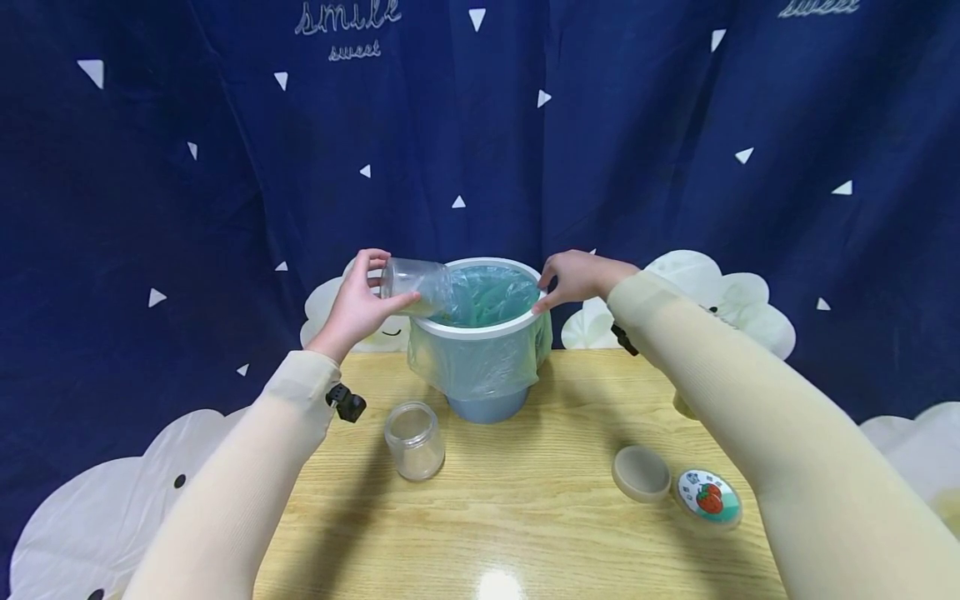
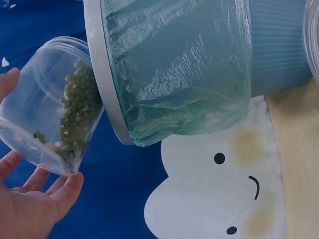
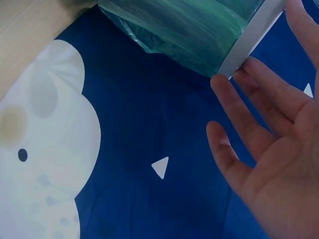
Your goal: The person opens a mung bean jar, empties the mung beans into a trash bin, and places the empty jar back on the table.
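While the left hand (image 1: 360, 300) holds it tipped over sideways, the clear jar (image 2: 30, 107) lies between that hand's spread fingers and thumb, which curve round its base end, parted about as wide as the jar. Just past those fingertips its mouth points at the bin, though I can't tell whether it touches the rim. Small olive-green pellets (image 2: 77, 107) are heaped inside along the jar's lower side, mostly toward the mouth, away from the fingers.

To the right of the left fingers stands the blue bin (image 1: 486, 409), its white rim (image 1: 480, 332) folded over by a thin green liner (image 1: 480, 367). On the far side from the jar, the right hand (image 1: 581, 277) has hold of that rim, fingers bent and only slightly parted from the thumb; how firmly they press, I can't tell.

Nearer the person, below the left fingers and a little to their right, a second jar (image 1: 416, 454) sits upright on the wooden table (image 1: 525, 508). Well below the right fingers and to their right lies a plain beige lid (image 1: 642, 473), and right beside it a printed lid (image 1: 708, 497) with a red fruit picture. Behind both hands hangs a dark blue curtain (image 1: 480, 125) with white triangles and smiling clouds.
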A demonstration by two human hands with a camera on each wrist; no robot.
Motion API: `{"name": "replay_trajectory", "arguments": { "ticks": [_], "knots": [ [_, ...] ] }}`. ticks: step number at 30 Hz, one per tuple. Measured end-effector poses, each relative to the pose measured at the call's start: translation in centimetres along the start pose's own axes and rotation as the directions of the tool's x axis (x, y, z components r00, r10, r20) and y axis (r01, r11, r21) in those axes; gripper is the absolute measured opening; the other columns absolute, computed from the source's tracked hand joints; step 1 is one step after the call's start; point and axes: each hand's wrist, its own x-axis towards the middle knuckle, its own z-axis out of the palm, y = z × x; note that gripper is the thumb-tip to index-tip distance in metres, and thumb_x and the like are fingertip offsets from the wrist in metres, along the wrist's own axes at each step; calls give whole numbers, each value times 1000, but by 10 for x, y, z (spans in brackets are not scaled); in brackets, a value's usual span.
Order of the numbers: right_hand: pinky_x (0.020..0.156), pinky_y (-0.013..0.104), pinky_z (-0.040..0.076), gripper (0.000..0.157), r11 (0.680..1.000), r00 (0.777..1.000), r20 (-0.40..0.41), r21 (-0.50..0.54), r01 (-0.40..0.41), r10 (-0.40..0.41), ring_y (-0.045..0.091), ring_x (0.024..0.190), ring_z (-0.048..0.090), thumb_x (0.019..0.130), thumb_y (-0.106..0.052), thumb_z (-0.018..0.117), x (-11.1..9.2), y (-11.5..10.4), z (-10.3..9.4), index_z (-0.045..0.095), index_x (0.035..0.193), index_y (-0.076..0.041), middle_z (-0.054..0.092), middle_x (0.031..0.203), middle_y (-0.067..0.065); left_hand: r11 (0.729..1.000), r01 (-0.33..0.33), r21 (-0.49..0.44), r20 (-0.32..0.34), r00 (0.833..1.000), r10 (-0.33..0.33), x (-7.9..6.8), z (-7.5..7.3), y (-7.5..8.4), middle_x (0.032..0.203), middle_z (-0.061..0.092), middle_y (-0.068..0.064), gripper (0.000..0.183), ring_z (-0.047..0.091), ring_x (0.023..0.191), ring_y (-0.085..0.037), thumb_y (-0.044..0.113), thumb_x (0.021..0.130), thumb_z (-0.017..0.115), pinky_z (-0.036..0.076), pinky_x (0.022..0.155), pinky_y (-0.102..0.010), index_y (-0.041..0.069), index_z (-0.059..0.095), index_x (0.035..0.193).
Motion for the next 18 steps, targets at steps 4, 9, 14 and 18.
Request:
{"name": "replay_trajectory", "arguments": {
  "ticks": [4, 9, 14, 18],
  "knots": [
    [114, 52, 43, 62, 1000, 1000, 0, 6, 2, -2, 37, 133, 52, 88, -44, 81, 1, 2, 1, 68, 130, 0, 59, 141, 20, 1000, -6, 6, 0, 1000, 6, 0, 1, 2, 151, 44, -17, 77, 52, 133, -41, 24, 87, 84, 54, 100, -55, 11, 38, 147],
    [114, 51, 43, 61, 1000, 1000, -6, 0, 18, -18, 37, 132, 53, 88, -44, 81, 1, 3, 2, 69, 129, 0, 60, 140, 19, 1000, -11, 14, 1, 1000, 11, 0, 1, 3, 154, 44, -17, 77, 51, 135, -41, 25, 88, 83, 53, 102, -56, 11, 38, 148],
    [113, 51, 44, 60, 1000, 999, -18, -6, 26, -26, 36, 130, 54, 88, -43, 81, 0, 3, 2, 70, 128, 0, 61, 138, 19, 1000, -13, 8, 0, 1000, 13, -1, 2, 3, 155, 44, -17, 78, 50, 136, -42, 24, 88, 83, 50, 105, -56, 9, 38, 150],
    [113, 51, 45, 60, 1000, 999, -21, -6, 27, -27, 36, 130, 55, 87, -43, 82, 0, 3, 2, 70, 127, 0, 62, 137, 19, 1000, -17, 14, -1, 1000, 17, -1, 3, 4, 155, 44, -16, 78, 50, 135, -41, 25, 88, 83, 50, 105, -56, 10, 39, 150]
  ]
}}
